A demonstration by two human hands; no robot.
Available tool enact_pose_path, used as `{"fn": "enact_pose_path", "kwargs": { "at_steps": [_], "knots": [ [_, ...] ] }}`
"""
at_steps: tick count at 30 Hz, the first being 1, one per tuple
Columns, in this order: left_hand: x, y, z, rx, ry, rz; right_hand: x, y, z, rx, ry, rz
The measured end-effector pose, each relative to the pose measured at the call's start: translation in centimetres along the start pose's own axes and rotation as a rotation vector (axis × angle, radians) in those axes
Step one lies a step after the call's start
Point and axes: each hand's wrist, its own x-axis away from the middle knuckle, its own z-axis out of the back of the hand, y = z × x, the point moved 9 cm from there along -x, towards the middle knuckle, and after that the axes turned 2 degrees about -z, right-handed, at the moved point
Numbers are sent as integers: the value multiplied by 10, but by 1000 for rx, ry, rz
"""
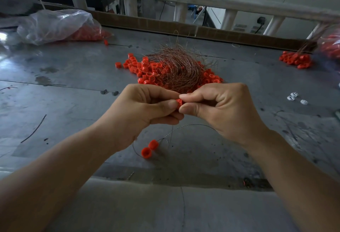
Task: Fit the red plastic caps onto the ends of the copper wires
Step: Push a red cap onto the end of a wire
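Left hand [147, 110] curled, thumb and fingers pinch red cap [179, 102], steadying it for fitting. Right hand [220, 110] pinches cap's other side, likely feeding thin wire [193, 125]; wire tip hidden. Supply pile [176, 69] behind, within reach.

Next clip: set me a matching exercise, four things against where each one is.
Things:
1. bag
2. wire tangle
3. white bits
4. held cap

Places:
A. pinched between left hand and right hand
B. far left on the table
C. mid-table, on the cap pile
D. on the table, right of the hands

Pairs: 1-B, 2-C, 3-D, 4-A
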Motion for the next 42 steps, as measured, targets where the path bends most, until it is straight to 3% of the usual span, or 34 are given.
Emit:
{"fn": "enact_pose_path", "kwargs": {
  "at_steps": [9, 15, 18, 22, 27, 32, 37, 42],
  "knots": [
    [3, 4, -8, 78, -83, 7, 0, 16, -7, -261, -63, -167],
    [5, 3, -11, 133, -160, 37, 0, 3, -18, -82, -244, -94],
    [7, 7, -14, 128, -179, 2, 1, -4, -19, 39, -228, -29],
    [10, 19, -18, -110, -147, -154, 4, -3, -26, 154, -233, -13],
    [11, 20, -19, -143, -147, -173, 5, -7, -28, 174, -219, -22],
    [15, 25, -19, -137, -138, -208, 6, -10, -28, 91, -185, -28],
    [12, 18, -17, -62, -137, -100, 5, -2, -29, 10, -224, -94],
    [9, 15, -13, 79, -154, 2, 5, 3, -25, -268, -156, -208]
  ]
}}
